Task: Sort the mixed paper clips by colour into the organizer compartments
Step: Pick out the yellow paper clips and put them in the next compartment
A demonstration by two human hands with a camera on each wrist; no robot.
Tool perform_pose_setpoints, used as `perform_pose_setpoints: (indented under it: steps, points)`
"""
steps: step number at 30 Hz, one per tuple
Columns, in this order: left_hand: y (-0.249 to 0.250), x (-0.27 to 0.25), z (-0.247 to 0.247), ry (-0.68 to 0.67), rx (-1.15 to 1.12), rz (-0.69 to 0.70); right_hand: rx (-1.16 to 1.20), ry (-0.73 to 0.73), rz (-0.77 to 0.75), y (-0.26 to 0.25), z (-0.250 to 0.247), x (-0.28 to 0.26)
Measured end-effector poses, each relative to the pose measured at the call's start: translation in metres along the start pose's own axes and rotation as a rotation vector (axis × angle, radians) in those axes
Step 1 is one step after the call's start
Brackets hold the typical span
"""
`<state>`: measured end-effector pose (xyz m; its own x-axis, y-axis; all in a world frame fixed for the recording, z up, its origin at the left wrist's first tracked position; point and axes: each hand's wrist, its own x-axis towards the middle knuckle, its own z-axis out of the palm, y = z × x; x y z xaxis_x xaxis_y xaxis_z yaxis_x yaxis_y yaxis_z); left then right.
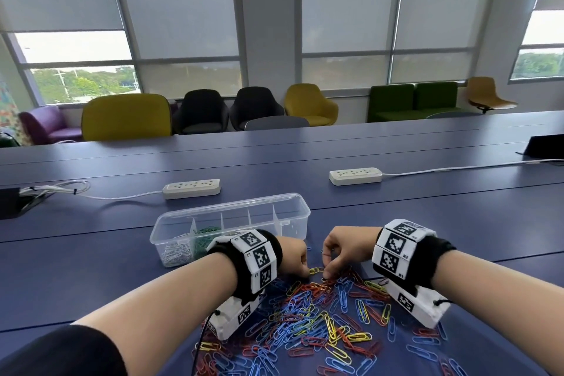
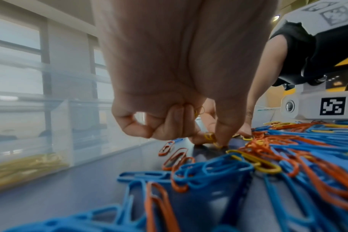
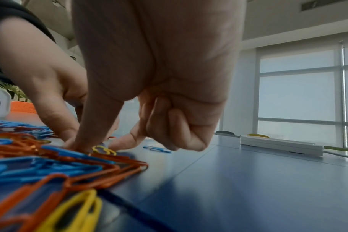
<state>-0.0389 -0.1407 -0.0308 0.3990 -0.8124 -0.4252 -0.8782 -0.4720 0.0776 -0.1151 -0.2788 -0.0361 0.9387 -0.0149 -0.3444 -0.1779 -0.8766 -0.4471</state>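
Observation:
A heap of blue, red and yellow paper clips [image 1: 320, 320] lies on the blue table in front of me. Behind it stands the clear organizer [image 1: 293, 207], with white clips [image 1: 175, 252] in its leftmost compartment and green clips [image 1: 201, 241] in the one beside it. The left wrist view shows yellow clips [image 2: 30, 164] in another compartment. At the heap's far edge my left hand [image 1: 305, 272] pinches yellow clips [image 2: 209, 137] between thumb and forefinger, its other fingers curled. Close beside it, my right hand [image 1: 326, 276] has thumb and forefinger down around a yellow clip [image 3: 103, 149] on the table.
Two white power strips [image 1: 191, 189] [image 1: 355, 175] with cables lie beyond the organizer. A dark device [image 1: 546, 146] sits at the far right. A lone blue clip [image 3: 157, 149] lies just past my right hand. Chairs line the windows behind the table.

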Motion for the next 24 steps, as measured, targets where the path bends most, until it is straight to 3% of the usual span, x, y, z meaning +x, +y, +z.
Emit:
perform_pose_setpoints:
  steps: [3, 6, 8, 11, 16, 19, 24]
  points:
    - [0.004, -0.006, -0.002, -0.001, 0.046, -0.014, 0.0, -0.005, -0.001, -0.001, 0.001, -0.002]
    - [-0.006, -0.016, -0.012, 0.061, -0.1, -0.003, -0.003, -0.003, 0.006, -0.001, 0.004, -0.004]
    - [-0.017, -0.022, -0.019, 0.146, -0.349, 0.0, -0.018, -0.001, 0.006, -0.003, 0.005, -0.005]
    - [-0.031, -0.034, -0.023, 0.2, -1.103, 0.046, -0.042, -0.004, 0.004, -0.006, 0.006, -0.006]
    - [-0.05, -0.055, -0.018, 0.073, -1.922, 0.196, -0.218, 0.031, 0.005, -0.011, 0.01, -0.008]
    - [-0.058, -0.06, -0.008, 0.04, -2.125, 0.305, -0.259, 0.022, 0.026, -0.017, 0.013, -0.011]
    - [-0.062, -0.065, 0.006, -0.014, -2.272, 0.498, -0.31, 0.047, 0.046, -0.025, 0.018, -0.018]
